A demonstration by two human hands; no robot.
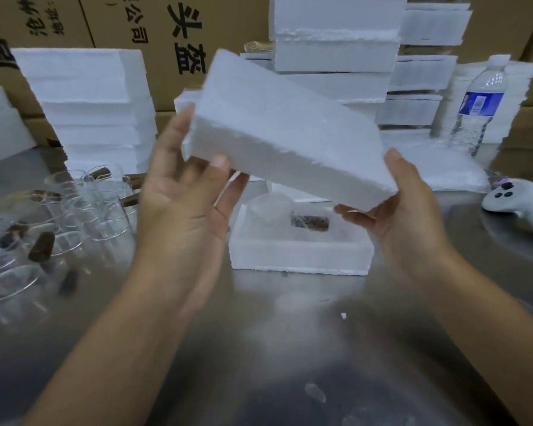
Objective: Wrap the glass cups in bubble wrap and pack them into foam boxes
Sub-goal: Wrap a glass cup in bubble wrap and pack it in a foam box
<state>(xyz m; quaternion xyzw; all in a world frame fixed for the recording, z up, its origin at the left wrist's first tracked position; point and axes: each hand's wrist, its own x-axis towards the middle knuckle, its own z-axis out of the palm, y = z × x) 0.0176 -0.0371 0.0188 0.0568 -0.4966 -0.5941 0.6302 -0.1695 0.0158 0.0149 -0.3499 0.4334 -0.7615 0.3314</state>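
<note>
**Head view: foam lid held over a filled box, closing step in hand**

Head camera looks down on a grey metal table [274, 348]. Both hands hold a white rectangular foam lid piece [283, 130] up in the air, tilted, its left end higher than its right. The left hand [182, 207] grasps the left end, thumb on the near face and fingers behind. The right hand [403, 210] cups the lower right corner from beneath, fingers curled under it.

Directly below the lid, near the middle of the table, sits an open white foam box base [299, 256]. Inside lies a bubble-wrapped glass cup [270, 212] with what looks like a brown cork piece [310, 223] beside it; the wrap is too blurred to read in detail.

Along the left edge of the table stands a cluster of clear unwrapped glass cups with brown handles [83, 210]. Stacks of white foam boxes [86, 103] rise along the far edge, a clear plastic water bottle with a blue label [480, 106] stands at the far right, and a white handheld controller [517, 201] lies by the right edge.

The step appears to be closing this box. The next move likely calls for levelling the lid, squaring its edges with the base's rim, and pressing down evenly so the foam does not chip.
</note>
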